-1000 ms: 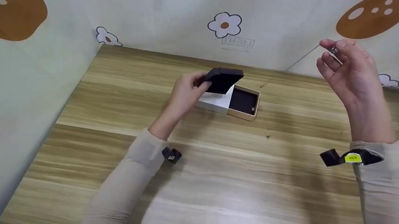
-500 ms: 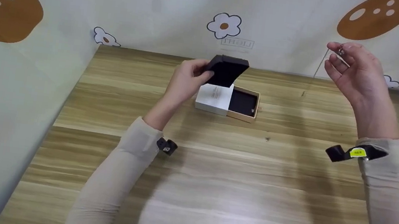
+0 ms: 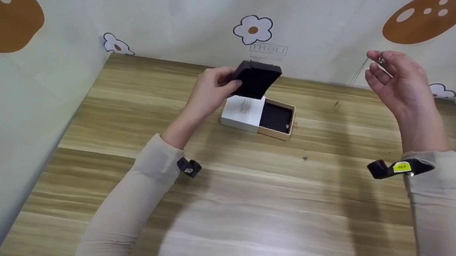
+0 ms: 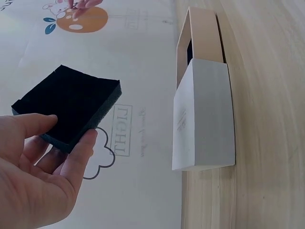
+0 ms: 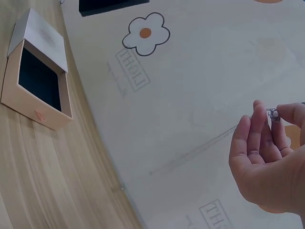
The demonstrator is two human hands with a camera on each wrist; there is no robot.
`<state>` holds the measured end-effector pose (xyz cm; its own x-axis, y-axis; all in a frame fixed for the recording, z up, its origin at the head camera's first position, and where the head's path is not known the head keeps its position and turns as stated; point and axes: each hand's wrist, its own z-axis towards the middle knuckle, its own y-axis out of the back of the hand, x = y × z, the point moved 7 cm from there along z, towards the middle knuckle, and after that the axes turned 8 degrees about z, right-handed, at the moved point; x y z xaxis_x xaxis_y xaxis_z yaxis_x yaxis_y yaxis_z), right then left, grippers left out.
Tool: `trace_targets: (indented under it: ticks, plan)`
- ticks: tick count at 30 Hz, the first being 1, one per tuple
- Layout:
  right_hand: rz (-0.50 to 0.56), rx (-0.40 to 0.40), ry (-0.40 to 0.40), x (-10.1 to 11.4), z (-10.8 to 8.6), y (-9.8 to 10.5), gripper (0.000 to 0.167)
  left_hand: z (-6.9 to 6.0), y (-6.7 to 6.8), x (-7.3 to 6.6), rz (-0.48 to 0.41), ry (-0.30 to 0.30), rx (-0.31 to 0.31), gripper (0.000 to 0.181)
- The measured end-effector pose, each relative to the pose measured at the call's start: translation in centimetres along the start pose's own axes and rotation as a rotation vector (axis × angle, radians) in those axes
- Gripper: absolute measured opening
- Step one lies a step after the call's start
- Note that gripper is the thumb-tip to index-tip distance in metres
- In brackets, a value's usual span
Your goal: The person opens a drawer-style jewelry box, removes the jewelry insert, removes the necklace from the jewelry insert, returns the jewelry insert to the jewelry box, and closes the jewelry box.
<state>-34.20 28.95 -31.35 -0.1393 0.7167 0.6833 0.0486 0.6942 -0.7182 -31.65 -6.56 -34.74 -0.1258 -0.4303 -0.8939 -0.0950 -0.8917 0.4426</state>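
My left hand (image 3: 208, 93) holds a square black foam pad (image 3: 258, 79) by its left edge, thumb on the near face, raised above a small box. In the left wrist view the fingers support the pad (image 4: 71, 102) from below. To the right and higher, my right hand (image 3: 405, 84) pinches a necklace between thumb and index finger. Its sparkling clear-stoned pendant (image 5: 273, 114) shows at the fingertips, and a thin chain (image 5: 202, 145) hangs away at a slant. The box's white sleeve (image 3: 242, 114) lies on the table, its peach drawer (image 3: 273, 134) partly pulled out to the right.
Inside the drawer is a dark interior (image 5: 40, 83), and a small ribbon tab (image 5: 40, 115) is on its front. The wood-grain table (image 3: 245, 199) meets a pale printed backdrop (image 3: 180, 18) with flowers at its back edge.
My left hand has lifted the foam pad slightly off the box, uncovering more of the white sleeve. The necklace chain has swung right and back left while my right hand stays nearly in place.
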Motion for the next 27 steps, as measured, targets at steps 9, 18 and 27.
trace_targets:
  ticks: [9, 18, 27]
  plan:
    - [0.008, -0.053, -0.052, -0.3, -0.1, 1.9, 0.005, -0.2, -0.5, 0.3, -0.024, 0.001, 0.005, 0.025]
    - [-0.057, -0.091, -0.107, -0.8, -0.2, 3.7, 0.004, -0.3, -0.6, 0.6, -0.033, 0.001, -0.004, 0.026]
    - [-0.130, -0.117, -0.158, -1.2, -0.6, 5.9, 0.003, -0.6, -0.8, 0.7, -0.044, -0.016, -0.012, 0.026]
